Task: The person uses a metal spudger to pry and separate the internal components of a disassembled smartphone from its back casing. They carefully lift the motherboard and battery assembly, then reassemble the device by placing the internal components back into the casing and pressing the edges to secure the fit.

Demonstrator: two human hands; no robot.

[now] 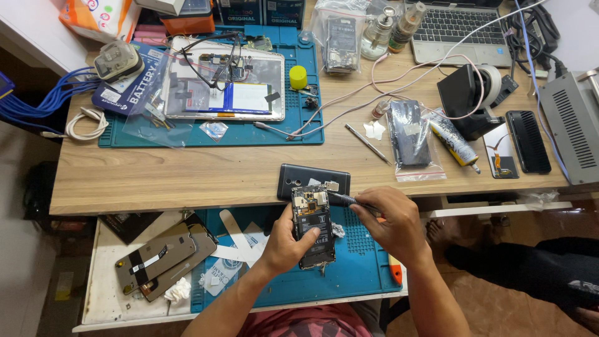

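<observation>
My left hand (284, 240) clamps the opened phone (314, 226) by its edges at lower centre of the frame, above the blue mat (362, 262). My right hand (390, 224) pinches a dark screwdriver (340, 200), tip at the phone's upper board. I judge I am working a screw there; the next move calls for steady pressure. The tip itself is too small to make out. The back cover (299, 176) lies just above.
</observation>
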